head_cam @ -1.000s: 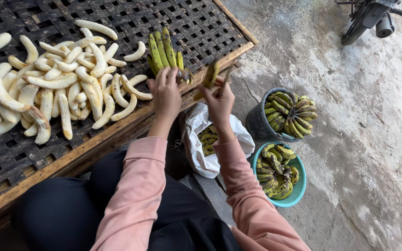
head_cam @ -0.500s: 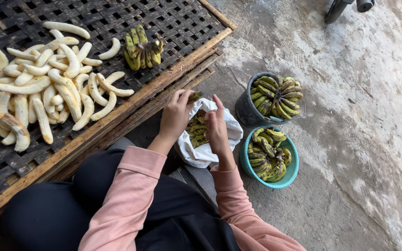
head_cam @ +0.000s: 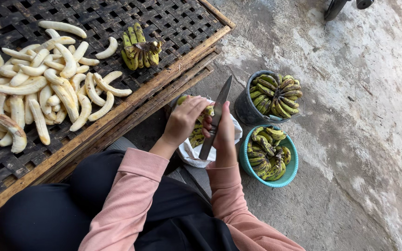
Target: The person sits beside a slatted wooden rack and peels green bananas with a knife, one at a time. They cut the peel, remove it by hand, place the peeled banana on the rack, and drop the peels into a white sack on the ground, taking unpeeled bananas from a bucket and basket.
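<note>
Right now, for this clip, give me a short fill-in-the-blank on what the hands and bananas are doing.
1. The right hand grips a ____ with its blade pointing away.
2. The left hand reaches into the white ____ of peels.
3. Peeled bananas lie on a woven ____.
4. The teal bowl holds ____ bananas.

Missing words: knife; bag; rack; unpeeled

Soft, even daylight, no glare; faint shadows under the hands. Sharp focus throughout, slight wide-angle stretch toward frame edges.

Rough grey concrete floor (head_cam: 350,139), stained pale; dark woven lattice rack (head_cam: 173,23), wooden-framed; daylight.
</note>
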Available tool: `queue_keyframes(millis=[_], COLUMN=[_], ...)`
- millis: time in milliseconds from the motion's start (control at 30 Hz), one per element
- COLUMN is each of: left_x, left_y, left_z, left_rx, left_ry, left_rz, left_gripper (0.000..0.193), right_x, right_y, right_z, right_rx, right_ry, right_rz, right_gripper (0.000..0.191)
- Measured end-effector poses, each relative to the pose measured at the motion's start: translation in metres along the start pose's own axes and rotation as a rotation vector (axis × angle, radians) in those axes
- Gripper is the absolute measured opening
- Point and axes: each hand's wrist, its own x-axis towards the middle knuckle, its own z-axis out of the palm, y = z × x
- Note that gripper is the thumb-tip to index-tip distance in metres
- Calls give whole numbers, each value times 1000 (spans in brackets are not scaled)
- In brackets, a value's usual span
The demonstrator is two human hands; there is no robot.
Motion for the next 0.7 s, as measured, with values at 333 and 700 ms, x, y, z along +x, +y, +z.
queue_keyframes(millis=[333, 700], left_x=[12, -21], left_y=[-41, -41], left_z=[-26, 24], left_rx=[-1612, -1647], left_ry=[574, 164], left_rz=[-871, -1119], left_gripper=[40, 31], right_x=[-6, -21], right_y=[51, 14], right_z=[-113, 29], right_rx=[343, -1117], right_ry=[198, 61], right_rz=[423, -765], right_gripper=[59, 45])
